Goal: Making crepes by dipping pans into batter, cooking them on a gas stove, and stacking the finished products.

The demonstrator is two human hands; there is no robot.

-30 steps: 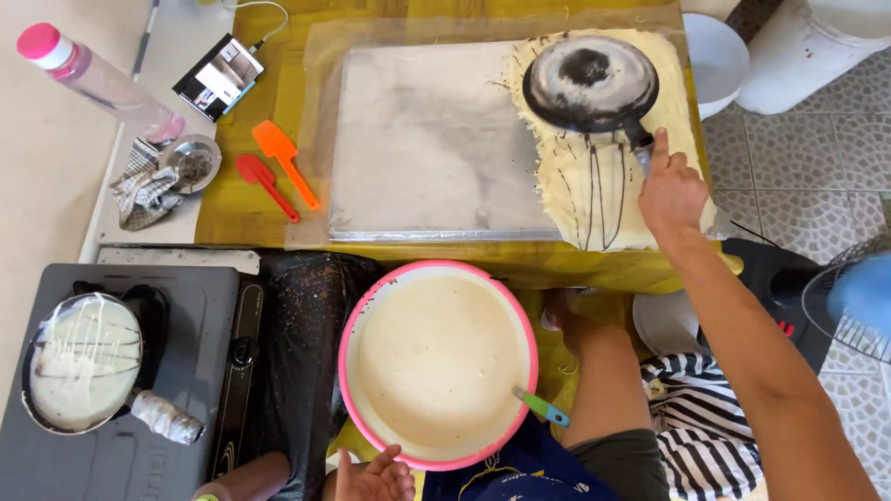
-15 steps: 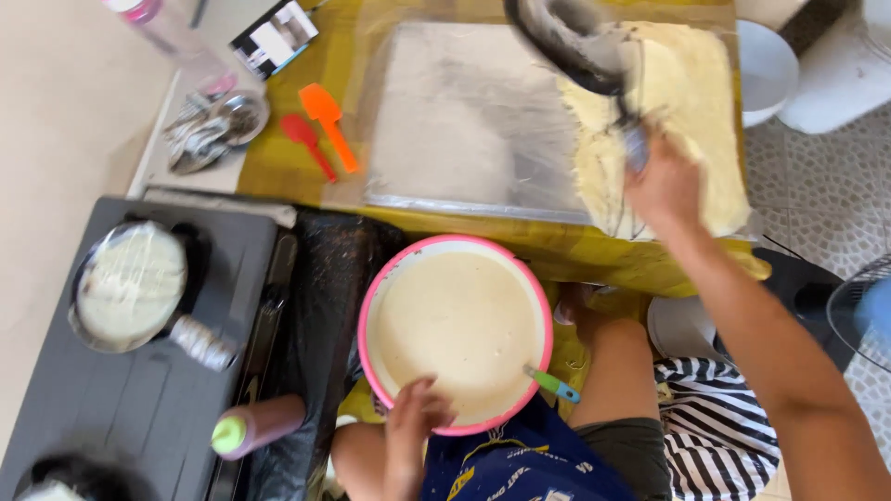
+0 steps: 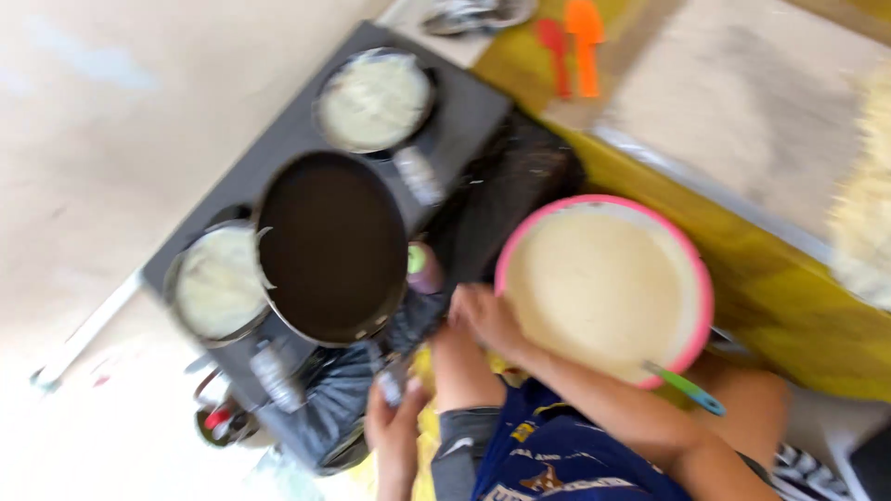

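Black round frying pan (image 3: 329, 246), empty, hangs over the dark flat stove (image 3: 464, 111), between two smaller pans of pale batter (image 3: 373, 100) (image 3: 218, 283). We judge it is being brought to a burner, which calls for a level descent clear of both rims. Pink-rimmed bowl of batter (image 3: 603, 288) stands close beside. Right hand (image 3: 487, 320) lies between pan and bowl, fingers curled; what they grip we cannot tell. Left hand (image 3: 394, 431) curls its fingers about a small grey object (image 3: 390, 385). Orange spatula (image 3: 585, 42) lies on the yellow desk (image 3: 789, 306).
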